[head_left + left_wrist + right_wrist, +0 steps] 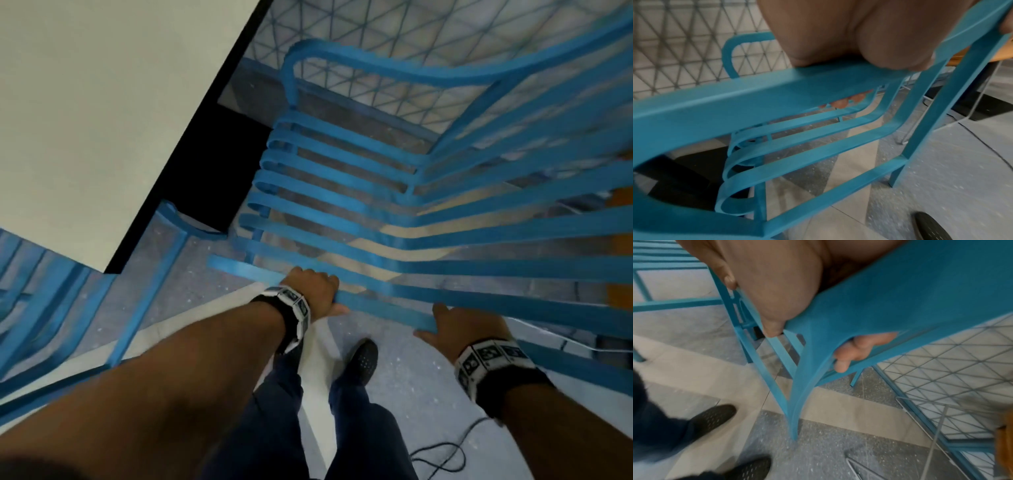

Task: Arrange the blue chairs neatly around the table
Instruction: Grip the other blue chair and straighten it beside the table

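Observation:
A blue slatted chair (342, 192) stands in front of me, its seat pointing at the corner of the white table (85, 102). My left hand (315, 291) grips the chair's top back slat (756, 91), with its fingertips (840, 103) curled underneath. Further right along the same slat (900, 296), my right hand (455, 325) also holds on, its fingers (859, 345) wrapped under the edge. A second blue chair (51, 291) sits at the left, partly tucked under the table.
A wire mesh panel (394, 41) with a blue frame runs behind the chair. The table's black base (233, 164) is close to the seat front. My shoe (363, 359) and a black cable (445, 452) are on the grey floor. An orange object (620, 246) shows at right.

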{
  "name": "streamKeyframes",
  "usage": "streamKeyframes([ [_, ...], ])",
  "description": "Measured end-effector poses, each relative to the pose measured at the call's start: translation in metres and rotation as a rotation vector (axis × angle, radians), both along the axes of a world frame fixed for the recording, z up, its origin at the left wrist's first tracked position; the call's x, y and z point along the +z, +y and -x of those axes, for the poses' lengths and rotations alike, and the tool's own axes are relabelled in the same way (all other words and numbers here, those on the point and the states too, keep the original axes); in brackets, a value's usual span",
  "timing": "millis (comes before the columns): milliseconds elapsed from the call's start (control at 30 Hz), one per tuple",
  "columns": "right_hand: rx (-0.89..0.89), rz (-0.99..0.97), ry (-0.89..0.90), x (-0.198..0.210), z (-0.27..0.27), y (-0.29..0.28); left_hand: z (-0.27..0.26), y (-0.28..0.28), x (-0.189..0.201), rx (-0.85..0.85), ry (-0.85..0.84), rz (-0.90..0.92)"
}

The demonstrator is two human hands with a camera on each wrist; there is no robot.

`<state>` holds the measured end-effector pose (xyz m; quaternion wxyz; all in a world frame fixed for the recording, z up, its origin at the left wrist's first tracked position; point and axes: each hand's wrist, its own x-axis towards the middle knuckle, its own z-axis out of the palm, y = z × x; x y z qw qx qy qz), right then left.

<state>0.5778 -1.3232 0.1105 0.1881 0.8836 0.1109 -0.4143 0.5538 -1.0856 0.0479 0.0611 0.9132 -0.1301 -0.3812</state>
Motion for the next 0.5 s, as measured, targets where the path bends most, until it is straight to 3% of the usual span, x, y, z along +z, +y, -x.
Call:
streamKeyframes([
  [200,-0.089,-0.090,-0.123,-0.004,-0.033,0.050,-0.041,0.048,0.003,0.090,-0.116,-0.068],
  [500,0.037,-0.205,-0.247,-0.009,-0.064,0.121,-0.081,0.118,-0.004,0.111,-0.192,-0.162],
])
